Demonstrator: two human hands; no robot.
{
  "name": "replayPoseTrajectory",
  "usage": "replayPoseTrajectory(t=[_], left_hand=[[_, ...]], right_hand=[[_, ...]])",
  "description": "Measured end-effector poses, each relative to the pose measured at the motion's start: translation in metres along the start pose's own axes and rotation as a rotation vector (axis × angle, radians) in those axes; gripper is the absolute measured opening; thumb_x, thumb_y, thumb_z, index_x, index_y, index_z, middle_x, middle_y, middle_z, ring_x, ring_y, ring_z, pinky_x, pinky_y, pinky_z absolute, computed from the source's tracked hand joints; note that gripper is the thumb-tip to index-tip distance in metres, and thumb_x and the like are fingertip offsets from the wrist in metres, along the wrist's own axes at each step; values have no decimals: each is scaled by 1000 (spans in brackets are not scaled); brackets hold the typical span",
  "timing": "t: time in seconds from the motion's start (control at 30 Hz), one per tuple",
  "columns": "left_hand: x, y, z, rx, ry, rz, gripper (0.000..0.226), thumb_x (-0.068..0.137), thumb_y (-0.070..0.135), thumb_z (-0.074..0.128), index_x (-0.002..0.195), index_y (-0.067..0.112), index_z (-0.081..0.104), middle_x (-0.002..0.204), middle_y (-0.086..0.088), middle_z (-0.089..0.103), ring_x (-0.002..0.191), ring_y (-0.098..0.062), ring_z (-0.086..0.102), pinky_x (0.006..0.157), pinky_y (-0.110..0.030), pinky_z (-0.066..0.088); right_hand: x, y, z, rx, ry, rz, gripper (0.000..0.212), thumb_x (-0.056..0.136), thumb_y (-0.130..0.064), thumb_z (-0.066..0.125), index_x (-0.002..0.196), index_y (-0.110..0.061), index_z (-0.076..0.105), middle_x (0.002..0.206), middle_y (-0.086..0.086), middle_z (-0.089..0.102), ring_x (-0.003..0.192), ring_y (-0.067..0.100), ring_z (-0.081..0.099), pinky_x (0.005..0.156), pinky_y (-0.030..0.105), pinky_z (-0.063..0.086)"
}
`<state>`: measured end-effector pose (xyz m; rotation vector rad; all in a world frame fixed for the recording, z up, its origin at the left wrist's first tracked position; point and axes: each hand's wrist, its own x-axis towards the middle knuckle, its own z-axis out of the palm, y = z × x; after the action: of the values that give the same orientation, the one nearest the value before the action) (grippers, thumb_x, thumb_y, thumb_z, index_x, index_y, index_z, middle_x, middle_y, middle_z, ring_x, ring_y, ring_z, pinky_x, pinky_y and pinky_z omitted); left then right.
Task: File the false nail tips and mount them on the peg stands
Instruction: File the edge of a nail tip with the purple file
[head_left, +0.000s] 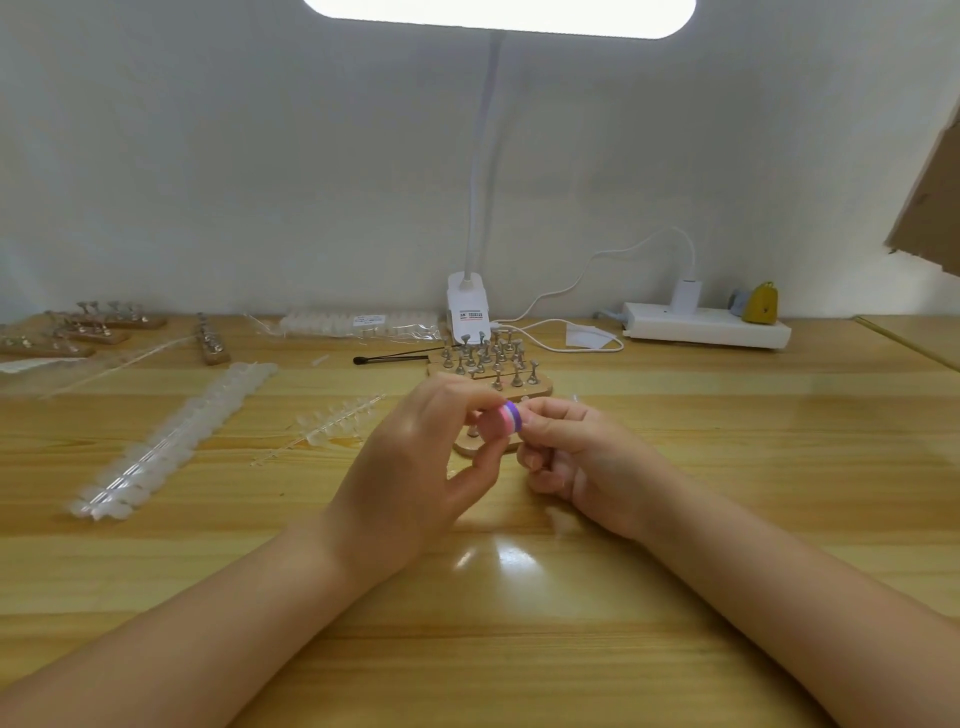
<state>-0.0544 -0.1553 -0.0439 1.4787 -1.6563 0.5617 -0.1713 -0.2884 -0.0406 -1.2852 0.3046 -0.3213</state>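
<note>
My left hand (415, 467) pinches a small file block (508, 419) with pink, white and purple layers between thumb and fingers. My right hand (582, 462) is curled close against the block's right side, its fingertips pinching something tiny that I cannot make out, likely a nail tip. Just behind the hands stands a wooden peg stand (540, 387) with several metal pegs; another wooden base (467, 448) peeks out under my fingers. Strips of clear false nail tips (171, 441) and a shorter strip (337, 418) lie on the table to the left.
More peg stands (104, 325) sit at the far left. A bag of nail tips (358, 325), a black brush (389, 357), a clip lamp base (467, 312) with cable and a white power strip (706, 327) line the back wall.
</note>
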Motion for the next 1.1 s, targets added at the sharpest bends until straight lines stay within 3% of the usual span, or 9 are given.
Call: replayPoseTrajectory(t=[0.13,0.3,0.43,0.57,0.73,0.87,1.0,1.1], left_hand=[[-3,-7,-2,76,-46,-76,18,85,1,68,102,-1,65,92,-9,64,81,-22,61,72,-40,53],[0,3,2,-38,-19,-41,23,92,9,59,112,-2,62,103,-7,63,91,-16,60,83,-28,52],[-3,-1,4,-45,-99,-119,24,94,9,55,117,3,62,105,-8,64,93,-17,61,85,-32,49],[-1,-2,2,-79,-22,-94,27,95,16,55,118,2,59,105,-4,61,93,-9,58,88,-17,47],[-3,-5,3,-71,-87,-131,26,95,13,52,118,5,61,105,-4,63,91,-11,60,85,-25,49],[-1,-5,3,-92,3,-92,27,93,5,55,120,2,58,105,-2,61,95,-4,57,88,-11,43],[-3,-7,3,-123,-80,-129,30,92,2,56,121,8,59,105,-1,63,94,-5,58,87,-16,45],[-2,-8,3,-119,14,-128,30,91,4,55,121,8,58,103,0,63,94,-2,57,87,-10,43]], right_hand=[[-2,-1,-1,3,-21,-5,12,78,-17,63,86,-9,61,68,-6,62,57,8,45,43,16,33],[-1,1,0,-1,8,-27,14,78,-18,62,88,-9,60,71,-4,59,55,7,44,43,16,32],[-2,0,-1,47,10,-34,5,79,-16,60,83,-12,58,72,-2,55,55,8,45,42,16,31],[-2,2,-1,2,-15,-45,5,80,-18,60,82,-14,60,71,-4,57,56,8,46,44,16,31],[0,1,-2,49,-7,-41,5,81,-17,60,84,-14,59,69,-5,57,56,8,47,43,16,33],[0,3,-2,21,-17,-56,2,80,-18,61,80,-16,61,71,-6,59,55,7,47,42,16,33],[0,3,-2,43,-5,-48,4,80,-17,60,82,-15,58,69,-5,58,55,7,47,42,16,33],[1,3,-2,26,-10,-59,5,80,-19,60,83,-15,58,68,-7,58,54,7,47,42,16,33]])
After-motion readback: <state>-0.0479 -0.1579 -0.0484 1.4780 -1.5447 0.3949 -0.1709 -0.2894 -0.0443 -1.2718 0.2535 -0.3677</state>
